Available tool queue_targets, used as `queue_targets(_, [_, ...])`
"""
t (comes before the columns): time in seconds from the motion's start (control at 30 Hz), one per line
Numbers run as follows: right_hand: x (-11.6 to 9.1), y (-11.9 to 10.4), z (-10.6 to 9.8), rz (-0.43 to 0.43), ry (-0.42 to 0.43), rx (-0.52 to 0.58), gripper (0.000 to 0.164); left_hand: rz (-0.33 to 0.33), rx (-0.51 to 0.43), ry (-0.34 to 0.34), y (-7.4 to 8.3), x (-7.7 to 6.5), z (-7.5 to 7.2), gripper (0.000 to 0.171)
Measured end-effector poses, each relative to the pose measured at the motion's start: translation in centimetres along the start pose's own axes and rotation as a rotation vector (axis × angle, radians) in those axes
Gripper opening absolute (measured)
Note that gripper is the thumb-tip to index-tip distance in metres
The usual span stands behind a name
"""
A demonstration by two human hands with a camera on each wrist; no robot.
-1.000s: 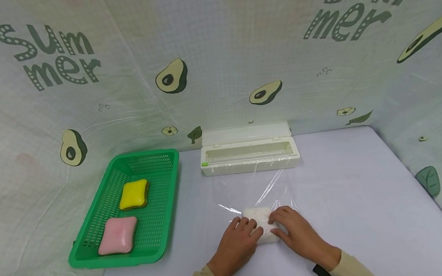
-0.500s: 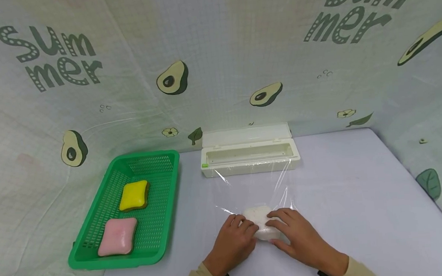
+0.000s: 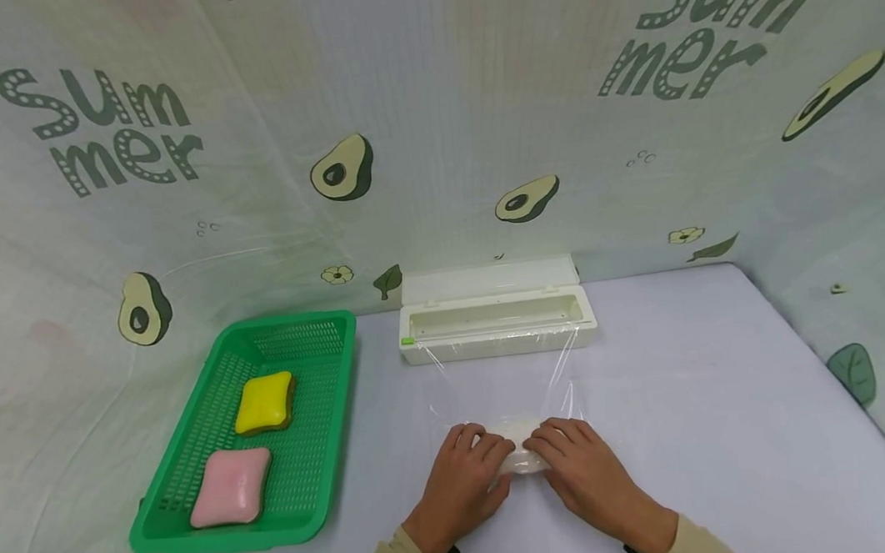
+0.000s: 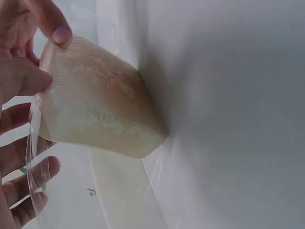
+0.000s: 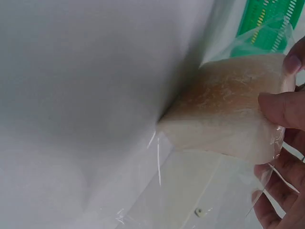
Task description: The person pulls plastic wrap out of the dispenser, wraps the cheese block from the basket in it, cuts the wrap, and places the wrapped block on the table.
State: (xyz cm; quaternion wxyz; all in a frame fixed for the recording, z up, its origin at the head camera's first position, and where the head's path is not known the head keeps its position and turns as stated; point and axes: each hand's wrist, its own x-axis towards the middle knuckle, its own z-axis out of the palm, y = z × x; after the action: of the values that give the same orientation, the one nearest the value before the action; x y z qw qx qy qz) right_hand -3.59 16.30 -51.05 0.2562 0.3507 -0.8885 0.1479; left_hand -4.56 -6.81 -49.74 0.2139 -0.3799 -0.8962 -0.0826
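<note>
Between my two hands is a white bread slice [image 3: 526,462] with a tan-brown side, covered in clear cling film [image 3: 504,386]. My left hand [image 3: 462,480] grips its left end, thumb on the near face and fingers behind. My right hand [image 3: 594,477] holds the other end in the same way. In the left wrist view the bread slice [image 4: 100,102] stands tilted, its lower edge at the table, film wrinkled over its surface. Loose film hangs by the fingers in the right wrist view. The film runs from the bread back to the white dispenser box [image 3: 499,345].
The dispenser's lid [image 3: 491,281] stands raised against the patterned backdrop, a small green slider [image 3: 407,341] at its left end. To the left, a green basket [image 3: 338,424] holds a yellow-topped slice [image 3: 264,403] and a pink-topped slice [image 3: 231,486]. White cloth [image 3: 689,389] covers the table.
The bread slice has gone from lying flat to tilted up, with film around it. My hands have closed in on both ends, and the film behind is pulled into taut creases.
</note>
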Motion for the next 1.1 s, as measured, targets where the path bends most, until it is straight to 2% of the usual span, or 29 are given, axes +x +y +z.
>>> queue_targets(0.23, [1.7, 1.0, -0.9, 0.06, -0.064, 0.039, 0.053, -0.032, 0.12, -0.039, -0.3, 0.8, 0.1, 0.053])
queue_targets(0.47, [3.9, 1.8, -1.4, 0.149, -0.161, 0.129, 0.048, -0.09, 0.177, -0.08, -1.0, 2.2, 0.4, 0.04])
queue_targets(0.6, [4.6, 2.0, -1.2, 0.193, -0.178, 0.15, 0.053, -0.109, 0.2, -0.112, -1.6, 3.0, 0.7, 0.036])
queue_targets(0.73, [4.8, 2.1, -0.5, 0.149, -0.136, 0.101, 0.06, -0.114, 0.201, -0.126, -2.2, 3.8, 0.9, 0.032])
queue_targets(0.9, [4.7, 2.0, 0.3, 0.093, -0.049, -0.008, 0.063, -0.126, 0.189, -0.106, -3.1, 4.6, 1.5, 0.028])
queue_targets(1.1, [4.9, 2.3, 1.3, 0.098, -0.064, -0.108, 0.076, -0.168, 0.228, -0.101, -3.7, 5.6, 2.2, 0.036])
